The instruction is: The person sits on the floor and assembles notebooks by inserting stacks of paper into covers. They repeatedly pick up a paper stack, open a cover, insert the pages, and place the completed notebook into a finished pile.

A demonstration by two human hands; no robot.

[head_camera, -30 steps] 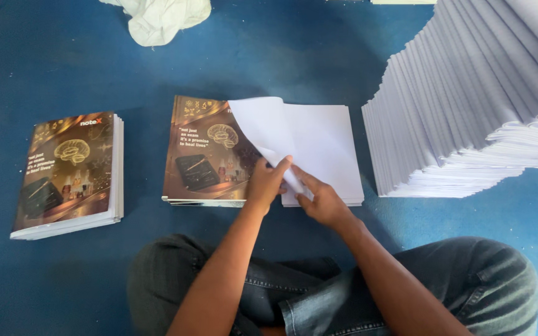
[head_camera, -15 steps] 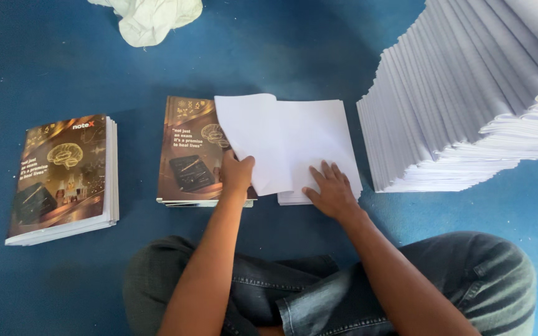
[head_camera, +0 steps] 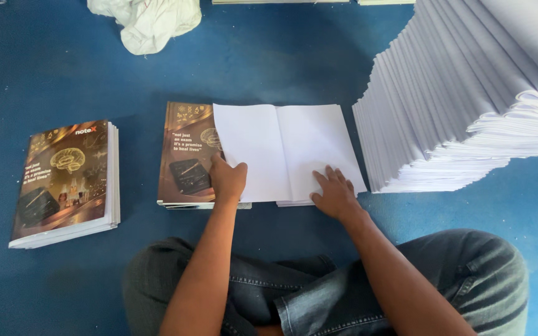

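Pressing open white pages [head_camera: 287, 149] flat

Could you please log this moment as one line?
left hand flat on white sheets | right hand flat on sheets | sheets overlap brown-cover booklets | tall paper stack alongside

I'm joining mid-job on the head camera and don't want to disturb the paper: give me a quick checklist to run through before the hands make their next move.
1. White sheets opened flat, fold line down the middle: ok.
2. Left hand on the sheets' left edge, over the dark cover: ok.
3. Right hand flat on the right half: ok.
4. Sheets squared to the cover beneath: not ok, they overhang rightward.
5. Tall white stack clear of the hands: ok.
6. Finished pile at left tidy: ok.
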